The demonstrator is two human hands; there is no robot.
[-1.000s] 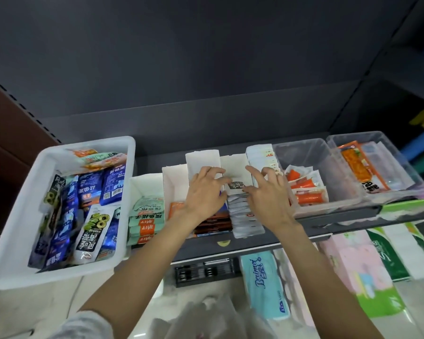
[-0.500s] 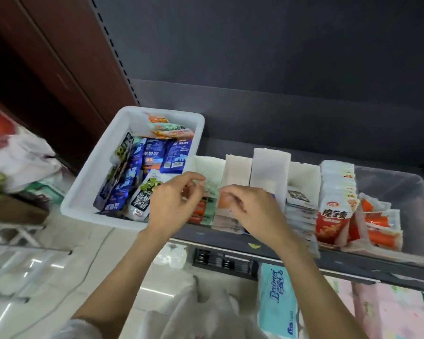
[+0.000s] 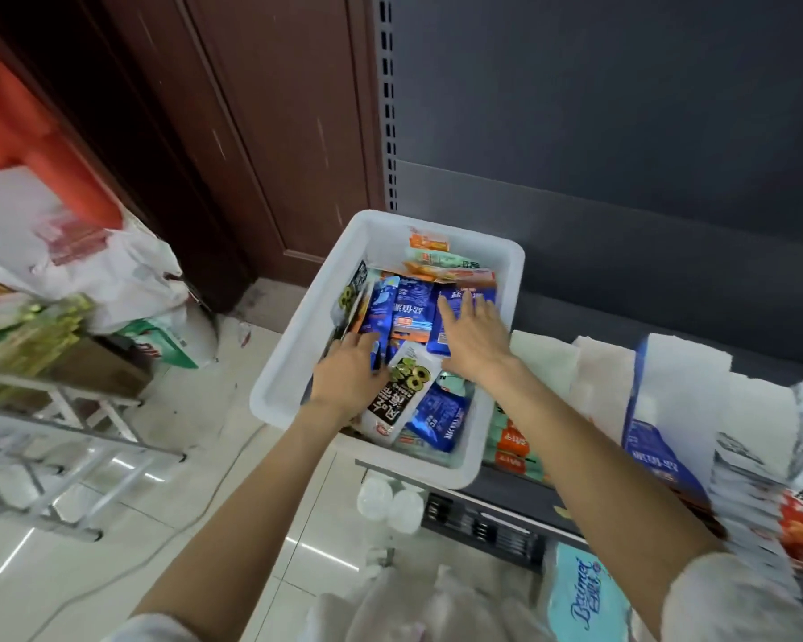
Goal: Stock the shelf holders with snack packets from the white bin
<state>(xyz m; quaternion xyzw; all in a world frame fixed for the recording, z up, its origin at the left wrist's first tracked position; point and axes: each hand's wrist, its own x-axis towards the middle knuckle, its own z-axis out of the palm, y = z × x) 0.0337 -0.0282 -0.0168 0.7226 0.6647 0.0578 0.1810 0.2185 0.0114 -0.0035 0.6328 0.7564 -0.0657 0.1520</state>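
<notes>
Now both hands have left the shelf holders for the white bin, left hand and right hand spread flat on snack packets inside.

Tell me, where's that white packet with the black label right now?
In the head view, the white packet lies in the white bin, near its front, just right of the left hand.
</notes>
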